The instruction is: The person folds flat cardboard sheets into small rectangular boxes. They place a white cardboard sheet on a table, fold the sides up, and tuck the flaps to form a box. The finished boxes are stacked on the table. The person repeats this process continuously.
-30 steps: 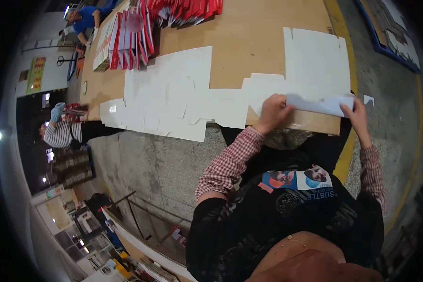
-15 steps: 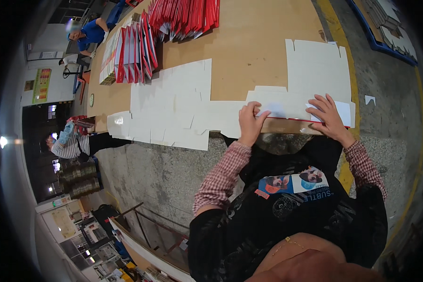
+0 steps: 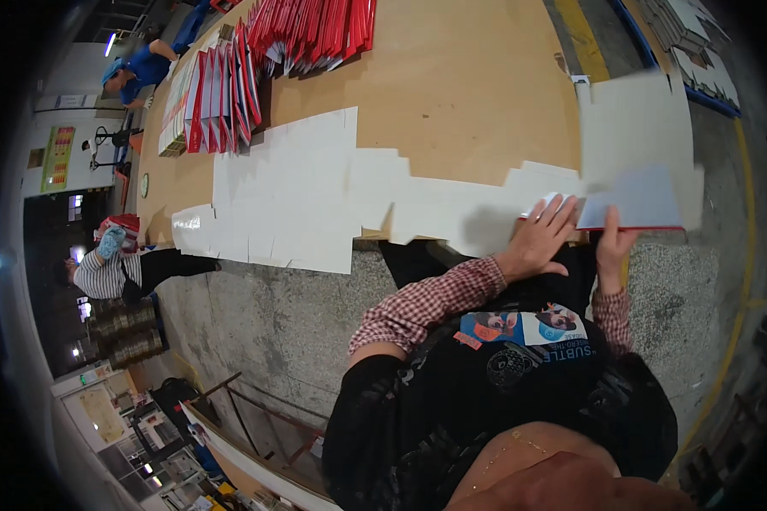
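I see the left hand (image 3: pixel 541 240) spread flat, the right hand (image 3: pixel 611 247) pinching a white, rectangular, red-edged card (image 3: pixel 648 203) at the brown table (image 3: pixel 469 111)'s near edge, the red-and-white folded card sleeves (image 3: pixel 223 98)' insides hidden.

Your worktop (image 3: pixel 477 94) is broad and brown, bare across its middle except for a small dark mark. Along the edge nearest you lie flat white sheets (image 3: pixel 290 187), overlapping in a ragged strip; at your right, a pale sheet (image 3: pixel 635 119) reaches past the side edge. Toward the far left you have a row of red-and-grey folded pieces (image 3: pixel 222 98), a larger bunch of red pieces (image 3: pixel 315 34) beyond it, and a small round green-rimmed item (image 3: pixel 144 185) near the left edge.
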